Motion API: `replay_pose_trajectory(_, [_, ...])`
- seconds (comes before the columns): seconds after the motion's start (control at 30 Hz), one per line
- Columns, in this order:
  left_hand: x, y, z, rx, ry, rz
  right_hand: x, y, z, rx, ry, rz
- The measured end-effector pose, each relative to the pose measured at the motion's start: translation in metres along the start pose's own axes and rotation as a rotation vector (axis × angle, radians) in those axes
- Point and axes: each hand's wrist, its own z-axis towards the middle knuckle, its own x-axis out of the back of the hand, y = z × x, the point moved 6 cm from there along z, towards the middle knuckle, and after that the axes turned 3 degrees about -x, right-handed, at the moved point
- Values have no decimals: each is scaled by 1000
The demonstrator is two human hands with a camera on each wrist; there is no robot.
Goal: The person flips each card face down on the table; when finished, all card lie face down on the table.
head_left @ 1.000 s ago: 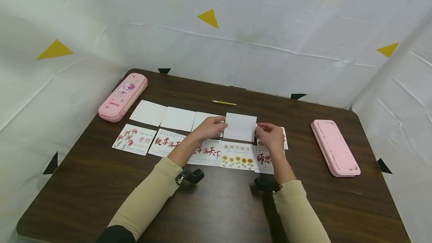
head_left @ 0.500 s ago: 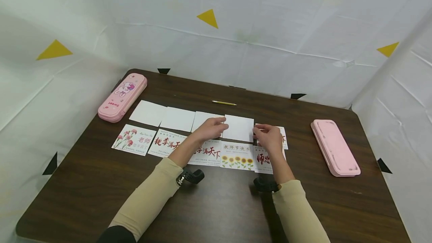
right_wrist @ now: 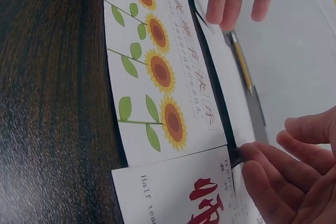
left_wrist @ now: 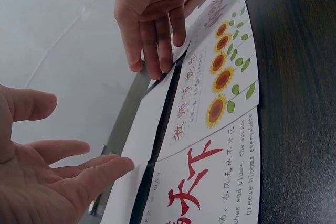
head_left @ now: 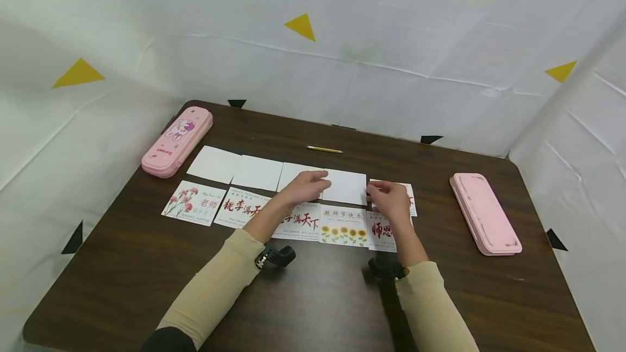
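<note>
Beige sleeves (head_left: 215,281) come nearest in my feed, then a row of printed cards (head_left: 303,222), including a sunflower card (head_left: 344,226). Just past that one, a blank white card (head_left: 345,187) lies flat between the person's left hand (head_left: 302,187) and right hand (head_left: 392,201), both loosely spread and holding nothing, though I can't tell whether fingertips touch its edges; farther back, I see a yellow pencil (head_left: 325,149).

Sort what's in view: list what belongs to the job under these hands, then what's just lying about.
Apparently part of the job:
White card between the left hand and right hand
Other white cards
Printed cards

Seemingly just lying about:
Yellow pencil
Left-side pink case
Right-side pink case
</note>
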Motion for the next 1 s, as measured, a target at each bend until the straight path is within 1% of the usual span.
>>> replay_pose_trajectory(0.1, [-2, 4, 1, -25, 13, 7, 8, 0, -1, 14, -11, 51])
replay_pose_trajectory(0.17, [-5, 9, 1, -42, 15, 7, 16, 1, 0, 26, -18, 86])
replay_pose_trajectory(0.23, [-11, 14, 3, -53, 4, -1, 29, 4, 1, 28, 1, 103])
replay_pose_trajectory(0.33, [-25, 20, 7, -53, -31, -22, 48, 10, 4, 32, 42, 100])
replay_pose_trajectory(0.4, [-36, 23, 12, -41, -59, -41, 61, 15, 6, 15, 86, 77])
replay_pose_trajectory(0.47, [-48, 24, 18, -22, -83, -62, 72, 21, 8, -9, 132, 27])
replay_pose_trajectory(0.53, [-59, 24, 25, 4, -98, -88, 81, 27, 9, -41, 174, -35])
replay_pose_trajectory(0.63, [-74, 24, 36, 34, -103, -124, 90, 34, 10, -83, 211, -121])
replay_pose_trajectory(0.7, [-82, 24, 41, 51, -95, -149, 93, 37, 10, -99, 216, -158])
replay_pose_trajectory(0.8, [-91, 24, 47, 74, -83, -173, 94, 40, 12, -112, 201, -182])
replay_pose_trajectory(1.0, [-98, 21, 51, 125, -66, -199, 94, 45, 12, -118, 172, -207])
